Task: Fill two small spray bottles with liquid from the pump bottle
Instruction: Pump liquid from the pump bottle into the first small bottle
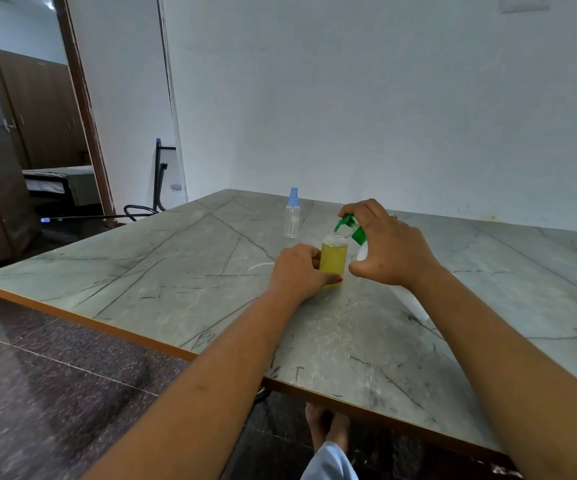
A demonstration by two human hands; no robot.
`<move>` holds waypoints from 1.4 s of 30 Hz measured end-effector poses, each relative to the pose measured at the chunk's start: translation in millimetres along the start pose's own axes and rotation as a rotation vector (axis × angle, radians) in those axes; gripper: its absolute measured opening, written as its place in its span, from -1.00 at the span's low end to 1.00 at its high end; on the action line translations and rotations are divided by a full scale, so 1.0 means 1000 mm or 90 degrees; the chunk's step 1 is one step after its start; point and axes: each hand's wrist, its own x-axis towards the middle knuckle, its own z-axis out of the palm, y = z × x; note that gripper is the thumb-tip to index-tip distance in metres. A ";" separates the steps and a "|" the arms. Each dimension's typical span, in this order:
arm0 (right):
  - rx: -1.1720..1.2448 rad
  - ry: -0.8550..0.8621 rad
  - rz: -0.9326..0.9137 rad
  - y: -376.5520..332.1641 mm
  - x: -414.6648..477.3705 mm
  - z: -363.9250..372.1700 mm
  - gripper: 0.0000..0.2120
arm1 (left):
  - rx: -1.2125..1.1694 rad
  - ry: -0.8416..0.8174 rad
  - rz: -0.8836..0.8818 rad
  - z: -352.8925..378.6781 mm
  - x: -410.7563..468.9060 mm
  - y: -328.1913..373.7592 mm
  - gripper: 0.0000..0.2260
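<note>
1. A small uncapped spray bottle [334, 258], nearly full of yellow liquid, stands upright near the middle of the grey marbled table [141, 271].
2. The left hand [297, 271] wraps its fingers around the bottle's side.
3. The right hand [389, 244] tilts a white pump bottle [408, 296], fingers curled over its green pump head [347, 225], spout at the bottle's mouth.
4. A second, empty spray bottle [292, 216] with a blue cap stands toward the table's far edge.

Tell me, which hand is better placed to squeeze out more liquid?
The right hand: it already rests on the green pump head, whose spout points into the open small bottle. The left hand is busy steadying that bottle.
</note>
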 end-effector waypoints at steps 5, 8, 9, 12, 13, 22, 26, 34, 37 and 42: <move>0.000 0.020 0.014 -0.002 0.000 -0.001 -0.35 | -0.002 -0.001 -0.003 0.000 0.000 0.001 -0.44; 0.000 0.025 0.015 -0.001 0.001 0.000 -0.36 | 0.000 -0.003 -0.008 0.000 0.000 0.001 -0.42; 0.000 0.023 0.013 -0.001 0.000 0.000 -0.35 | 0.001 -0.003 -0.009 0.000 0.000 0.001 -0.42; 0.001 0.004 0.001 0.000 0.000 0.000 -0.30 | 0.002 -0.003 -0.006 -0.001 0.000 0.000 -0.42; 0.001 -0.001 -0.001 0.001 0.000 0.001 -0.28 | 0.001 -0.003 -0.006 -0.001 0.000 0.000 -0.42; -0.007 0.026 0.012 0.001 0.000 0.001 -0.35 | 0.000 -0.005 -0.008 0.000 0.000 0.001 -0.42; -0.003 0.008 -0.006 0.000 -0.002 0.001 -0.30 | -0.005 -0.003 -0.009 -0.001 -0.001 0.001 -0.43; -0.023 0.023 -0.001 -0.001 0.000 0.001 -0.36 | -0.015 -0.003 -0.008 -0.001 -0.002 0.001 -0.45; -0.026 0.036 -0.004 0.000 0.000 0.002 -0.38 | -0.015 -0.005 -0.011 -0.001 -0.003 0.002 -0.45; -0.013 0.019 -0.024 0.000 -0.001 0.002 -0.31 | -0.019 -0.003 -0.010 -0.002 -0.004 0.002 -0.45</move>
